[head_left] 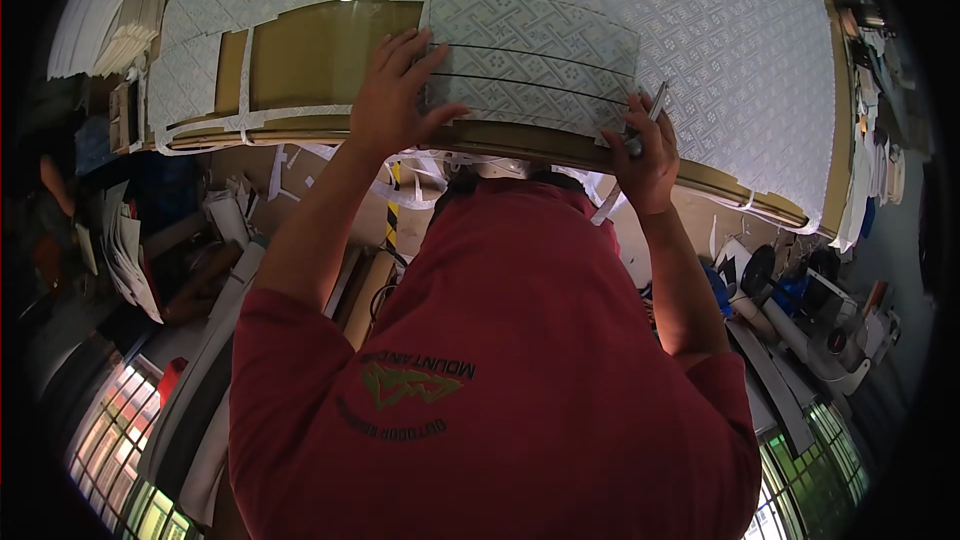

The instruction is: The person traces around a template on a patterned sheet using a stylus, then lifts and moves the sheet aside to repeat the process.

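Observation:
A sheet of pale patterned paper (735, 90) covers much of the table, with a see-through rectangular plate (535, 62) lying over it near the front edge. Two dark lines run lengthwise along the plate. My left hand (400, 90) lies palm down with fingers spread at the plate's left end, its thumb stretched toward the right. At the plate's right end, my right hand (648, 145) is closed around a slim silver utility knife (657, 102), which points up and away from me. My right fingers partly hide the knife's body.
Bare tan board (310, 55) shows left of the plate, where paper is cut away. Narrow paper strips (245, 90) hang over the table's front edge. Paper stacks (105, 20) stand at the far left. Rolls and machine parts (810, 320) crowd the right side.

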A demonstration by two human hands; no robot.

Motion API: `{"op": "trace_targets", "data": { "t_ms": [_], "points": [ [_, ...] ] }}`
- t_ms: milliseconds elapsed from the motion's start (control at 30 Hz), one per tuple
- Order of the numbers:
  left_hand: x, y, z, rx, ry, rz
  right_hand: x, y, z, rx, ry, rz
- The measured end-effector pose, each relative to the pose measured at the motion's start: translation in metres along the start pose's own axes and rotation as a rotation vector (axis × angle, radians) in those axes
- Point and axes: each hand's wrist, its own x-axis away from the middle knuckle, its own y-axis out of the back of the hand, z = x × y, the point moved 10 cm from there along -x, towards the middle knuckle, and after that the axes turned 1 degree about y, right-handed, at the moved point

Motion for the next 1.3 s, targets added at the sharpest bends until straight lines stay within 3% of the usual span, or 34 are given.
{"op": "trace_targets", "data": {
  "t_ms": [1300],
  "points": [
    [0.001,0.000,0.001,0.008,-0.012,-0.009,-0.013,-0.011,0.012,-0.020,0.061,0.103]
  ]
}}
